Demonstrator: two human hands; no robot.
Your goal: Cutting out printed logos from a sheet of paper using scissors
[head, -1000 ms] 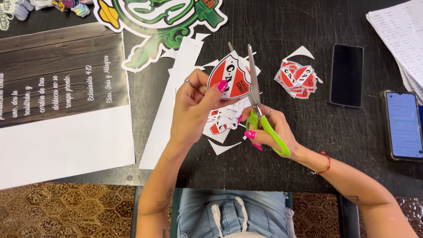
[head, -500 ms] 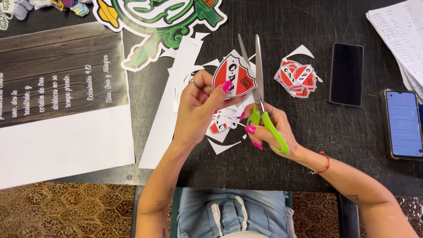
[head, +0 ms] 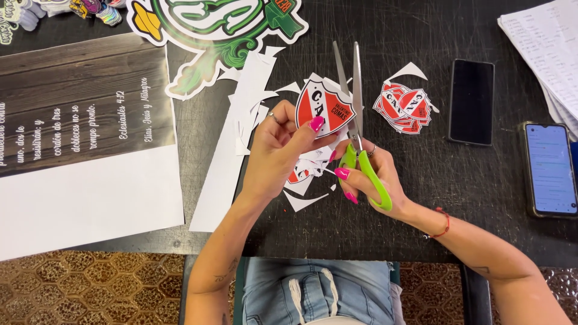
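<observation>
Two hands are working closely: the left hand (head: 278,144) is pinching the red-and-white shield-shaped paper sticker (head: 323,107) while the right hand (head: 368,174), its grip clenched on the green-handled steel scissors (head: 356,120), is risking nicking the printed edge or the left thumb just beside the open blades.

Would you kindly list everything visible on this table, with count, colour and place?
shield sticker: one, red and white, held up at table centre
scissors: one pair, green handles, blades open, right of the held sticker
stack of cut shield stickers: one pile, red and white, right of the scissors
paper offcuts: several, white, left of and beneath the hands
large cutout: one, green and white, top edge
printed sheet: one, dark wood print over white, far left
dark phone: one, black, screen off, right
lit phone: one, screen on, far right
paper pile: one, white, top right corner
table: one, black
left hand: pinches the sticker
right hand: holds the scissors
</observation>
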